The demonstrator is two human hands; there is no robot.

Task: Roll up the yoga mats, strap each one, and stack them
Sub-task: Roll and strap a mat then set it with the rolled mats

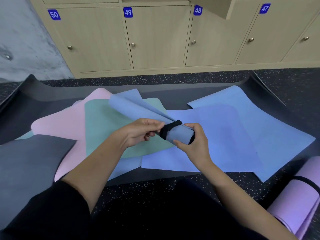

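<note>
A rolled blue mat (pixel 180 135) lies at the centre, its far end fanning open toward the upper left. A black strap (pixel 170 127) wraps round its near end. My left hand (pixel 140 131) pinches the strap's end at the roll's left side. My right hand (pixel 194 141) grips the near end of the roll, fingers curled round it. Flat mats lie underneath: blue (pixel 233 135), teal (pixel 103 129), pink (pixel 65 125) and dark grey (pixel 26 161).
A rolled purple mat (pixel 299 200) with a black strap lies on the speckled floor (pixel 155 187) at the lower right. A large black mat (pixel 164 89) underlies the pile. Wooden lockers (pixel 155 37) numbered 47 to 50 line the back.
</note>
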